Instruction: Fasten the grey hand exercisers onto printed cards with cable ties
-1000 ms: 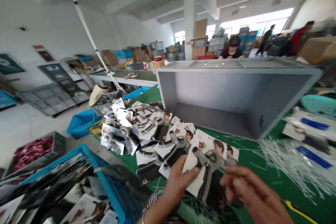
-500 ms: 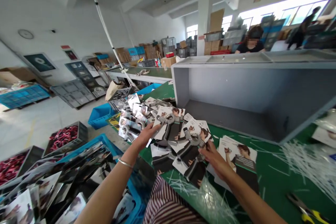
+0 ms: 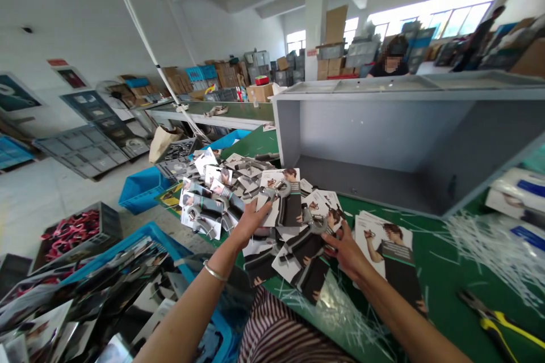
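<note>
My left hand is closed on the lower left edge of a carded hand grip strengthener, a grey sprung tool fastened to a printed white and black card. Across from it, my right hand has its thumb and fingers at the right edge of another carded strengthener, seemingly pinching it. More carded strengtheners lie heaped beyond my left hand, several overlapping. Beside my right wrist is a stack of flat printed cards with no tool visible on the top one.
A large grey crate lies on its side on the green table. White plastic strips and yellow-handled pliers are at right. A blue crate of carded goods stands at lower left. A person is behind the grey crate.
My view has turned to the right. The carded strengthener in my left hand has shifted slightly and now shows more separately from the cards beside it. My right hand stays at the pile.
</note>
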Action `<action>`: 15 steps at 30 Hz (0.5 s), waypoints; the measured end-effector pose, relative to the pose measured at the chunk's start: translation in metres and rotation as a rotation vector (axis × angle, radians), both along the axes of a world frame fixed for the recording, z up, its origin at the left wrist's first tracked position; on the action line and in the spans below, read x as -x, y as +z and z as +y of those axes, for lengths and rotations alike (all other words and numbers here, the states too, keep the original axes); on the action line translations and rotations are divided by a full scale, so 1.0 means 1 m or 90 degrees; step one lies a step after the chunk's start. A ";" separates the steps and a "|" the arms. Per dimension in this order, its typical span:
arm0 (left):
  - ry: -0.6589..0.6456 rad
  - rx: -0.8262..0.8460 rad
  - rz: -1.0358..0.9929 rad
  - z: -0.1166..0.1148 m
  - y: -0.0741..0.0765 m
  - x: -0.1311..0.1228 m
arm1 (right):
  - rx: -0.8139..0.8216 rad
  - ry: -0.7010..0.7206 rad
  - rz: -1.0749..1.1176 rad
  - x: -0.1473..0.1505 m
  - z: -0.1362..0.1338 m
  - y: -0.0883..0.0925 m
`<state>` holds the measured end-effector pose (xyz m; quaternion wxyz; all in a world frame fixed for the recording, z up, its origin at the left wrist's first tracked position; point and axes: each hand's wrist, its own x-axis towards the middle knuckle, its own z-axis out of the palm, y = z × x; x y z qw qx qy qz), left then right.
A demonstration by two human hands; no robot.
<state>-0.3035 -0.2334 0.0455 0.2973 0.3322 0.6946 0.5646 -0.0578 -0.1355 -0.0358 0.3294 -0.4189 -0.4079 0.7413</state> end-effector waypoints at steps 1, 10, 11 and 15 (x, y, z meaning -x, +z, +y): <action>-0.019 0.009 -0.006 0.004 0.002 0.000 | 0.010 -0.006 0.012 0.000 -0.001 -0.003; -0.003 -0.005 -0.196 0.036 0.015 -0.016 | -0.074 0.003 0.107 -0.007 0.027 0.020; 0.011 -0.011 -0.194 0.037 0.013 -0.018 | -0.064 0.013 0.102 -0.008 0.036 0.020; 0.063 -0.028 -0.173 0.035 0.005 -0.019 | 0.002 0.009 0.103 -0.010 0.061 0.010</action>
